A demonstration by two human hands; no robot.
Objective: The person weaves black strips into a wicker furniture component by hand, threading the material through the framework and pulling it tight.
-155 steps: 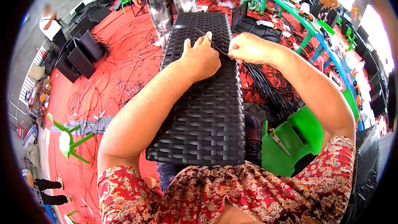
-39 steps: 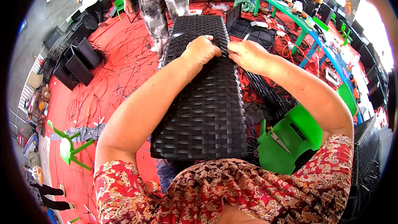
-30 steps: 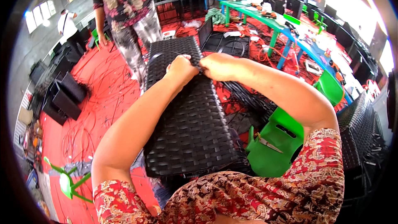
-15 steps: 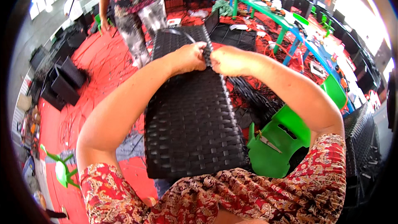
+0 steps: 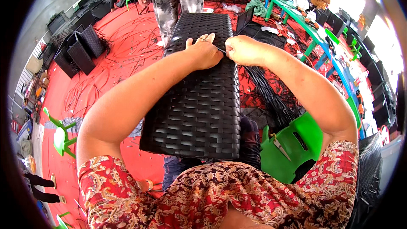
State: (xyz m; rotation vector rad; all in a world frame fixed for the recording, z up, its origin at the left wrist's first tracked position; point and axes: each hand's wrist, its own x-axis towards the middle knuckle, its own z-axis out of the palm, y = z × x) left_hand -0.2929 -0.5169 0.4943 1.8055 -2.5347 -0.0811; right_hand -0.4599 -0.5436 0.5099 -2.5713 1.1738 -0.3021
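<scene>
A black woven rattan panel or box (image 5: 197, 116) lies lengthwise in front of me, its near end over my lap. On its upper right edge my two hands work close together. My right hand (image 5: 245, 51) is closed in a pinch at the edge on a thin dark weaving strip (image 5: 220, 50). The strip runs taut to my left hand (image 5: 206, 54), which leans on the woven top with bent fingers, the strip passing across them. The fingertips of the right hand are partly hidden.
To my right, scissors (image 5: 281, 149) lie on a green plastic chair (image 5: 292, 138). Beside the panel a bundle of black strips (image 5: 271, 91) trails over the red floor (image 5: 112, 85). A person (image 5: 176, 0) stands just beyond the panel. A long green and blue table (image 5: 292, 6) holds clutter at right.
My view has shifted, so the panel now appears tilted differently. The left hand's fingers have loosened from a tighter fist, and the strip now stretches between both hands.
</scene>
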